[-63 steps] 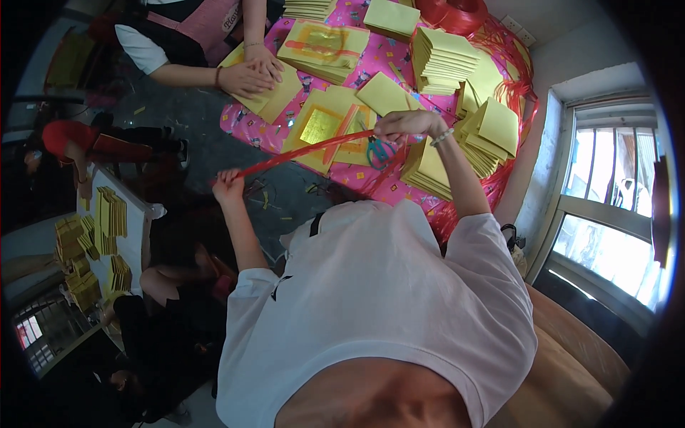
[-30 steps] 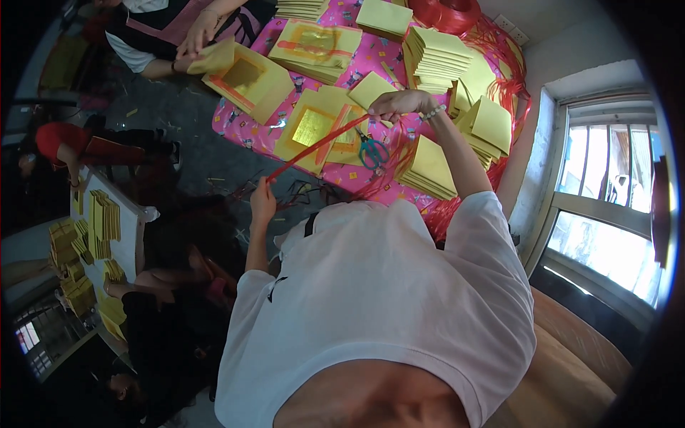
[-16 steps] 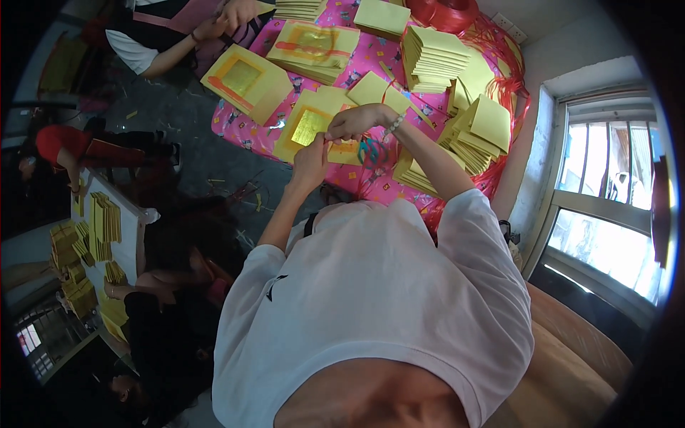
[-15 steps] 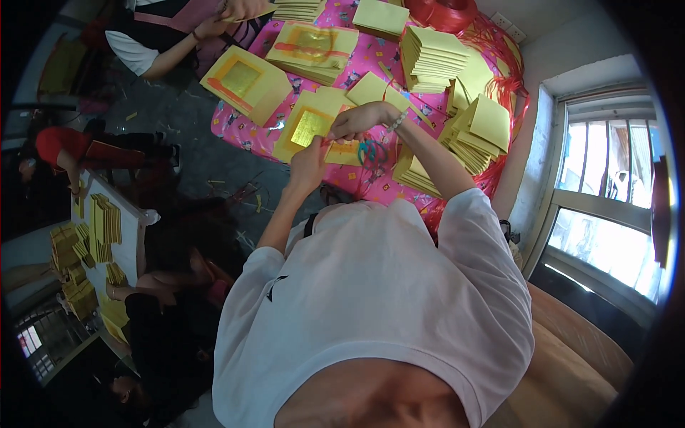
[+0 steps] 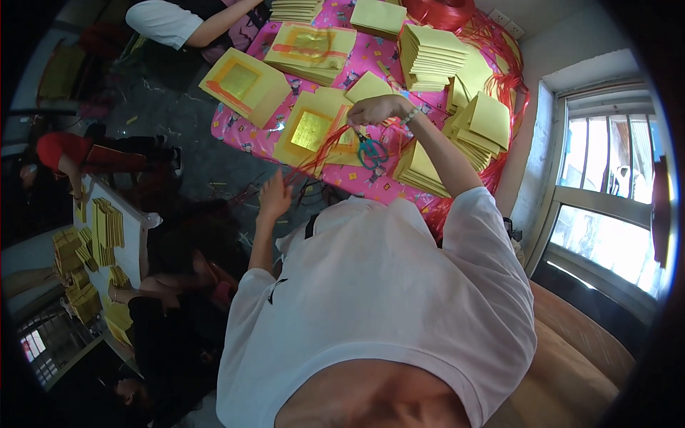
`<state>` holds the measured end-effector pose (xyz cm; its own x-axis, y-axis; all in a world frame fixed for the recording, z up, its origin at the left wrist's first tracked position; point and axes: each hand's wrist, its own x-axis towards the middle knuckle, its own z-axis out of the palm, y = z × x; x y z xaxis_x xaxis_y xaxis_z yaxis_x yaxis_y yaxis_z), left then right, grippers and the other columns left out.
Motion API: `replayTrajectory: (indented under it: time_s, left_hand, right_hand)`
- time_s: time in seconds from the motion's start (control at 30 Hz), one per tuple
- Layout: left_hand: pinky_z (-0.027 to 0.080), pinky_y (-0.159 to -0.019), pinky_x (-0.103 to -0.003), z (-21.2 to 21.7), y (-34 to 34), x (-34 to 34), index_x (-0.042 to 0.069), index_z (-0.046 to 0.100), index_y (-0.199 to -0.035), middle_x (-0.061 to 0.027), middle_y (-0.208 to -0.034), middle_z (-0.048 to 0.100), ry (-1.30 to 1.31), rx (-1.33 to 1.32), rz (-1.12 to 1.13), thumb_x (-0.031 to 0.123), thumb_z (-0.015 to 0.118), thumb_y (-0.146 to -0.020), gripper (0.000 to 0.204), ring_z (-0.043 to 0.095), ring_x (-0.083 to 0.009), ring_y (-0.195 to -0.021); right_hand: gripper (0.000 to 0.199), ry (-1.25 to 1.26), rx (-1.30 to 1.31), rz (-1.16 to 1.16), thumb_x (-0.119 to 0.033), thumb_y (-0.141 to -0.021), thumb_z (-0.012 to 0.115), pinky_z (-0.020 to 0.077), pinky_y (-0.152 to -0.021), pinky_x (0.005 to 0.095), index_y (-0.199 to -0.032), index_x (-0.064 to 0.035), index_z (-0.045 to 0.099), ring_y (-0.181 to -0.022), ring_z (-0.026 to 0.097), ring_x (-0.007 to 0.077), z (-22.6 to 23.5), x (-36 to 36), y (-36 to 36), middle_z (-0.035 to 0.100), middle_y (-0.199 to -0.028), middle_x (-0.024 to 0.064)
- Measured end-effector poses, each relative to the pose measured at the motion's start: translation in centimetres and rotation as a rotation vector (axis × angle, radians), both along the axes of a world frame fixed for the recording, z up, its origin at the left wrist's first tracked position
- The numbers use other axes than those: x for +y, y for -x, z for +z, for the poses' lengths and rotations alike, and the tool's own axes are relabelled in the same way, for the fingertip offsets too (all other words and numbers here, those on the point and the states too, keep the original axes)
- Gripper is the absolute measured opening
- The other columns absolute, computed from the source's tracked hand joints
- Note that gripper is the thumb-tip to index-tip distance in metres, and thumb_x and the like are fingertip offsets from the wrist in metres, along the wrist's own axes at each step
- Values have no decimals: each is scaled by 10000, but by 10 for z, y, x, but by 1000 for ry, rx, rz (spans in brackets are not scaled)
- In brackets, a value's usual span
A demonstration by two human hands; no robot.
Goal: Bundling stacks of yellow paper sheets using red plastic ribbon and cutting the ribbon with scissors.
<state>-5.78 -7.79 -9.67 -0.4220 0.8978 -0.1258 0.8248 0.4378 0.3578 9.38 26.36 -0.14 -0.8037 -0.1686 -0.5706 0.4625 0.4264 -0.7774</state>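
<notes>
Pink patterned table cover (image 5: 371,53) ahead of you carries stacks of yellow paper sheets (image 5: 428,46). One gold-centred stack (image 5: 312,130) lies right under your hands. Red string (image 5: 321,153) runs diagonally across it, long axis from your right hand (image 5: 378,109) down-left to your left hand (image 5: 275,196). Your right hand is nearer the stack, arm stretched forward, fingers closed, pinching the string's upper end. Your left hand is raised off the table edge, fingers loosely curled around the lower end; exact grip I cannot tell. Teal-handled scissors (image 5: 371,152) lie just below your right hand.
</notes>
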Motion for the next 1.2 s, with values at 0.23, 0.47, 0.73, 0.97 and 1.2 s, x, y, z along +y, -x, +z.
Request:
replayTrajectory:
  time_s: [0.23,0.47,0.73,0.97,1.2]
  left_hand:
    - [409,-777,-487,81,-54,130,-1,331,-1231,-208,-886,593,-189,-437,-89,162,517,-833,469,569,-377,-857]
    - [411,-590,-503,68,-26,96,81,485,-1032,-217,-736,586,-137,-191,18,133,423,-885,168,565,-416,-699]
    - [416,-608,-520,31,13,37,93,482,-1003,-200,-772,604,-115,-163,130,110,426,-873,143,574,-408,-730]
    - [406,-794,-485,38,8,65,24,375,-1247,-208,-1043,571,183,84,-47,290,556,-821,534,540,-366,-970]
    - [463,-722,-448,105,-54,172,-53,193,-1320,-221,-915,594,-187,-337,-207,204,613,-779,731,582,-373,-851]
  right_hand:
    - [357,-120,60,141,-348,-908,416,411,-610,265,-906,-27,574,-684,468,126,2,-40,31,555,-784,18]
    - [346,84,27,-28,-344,-906,471,346,-503,231,-803,-26,559,-572,392,74,11,-4,-3,409,-613,-35]
    - [342,59,-37,-55,-351,-917,458,357,-530,222,-841,-29,542,-578,392,77,3,30,-20,458,-684,-13]
    - [321,-324,157,57,-293,-872,460,416,-674,335,-772,-19,596,-699,544,198,1,9,-4,601,-737,75]
    - [293,-402,261,41,-236,-837,432,438,-725,369,-891,-8,608,-771,579,269,52,-31,14,626,-819,134]
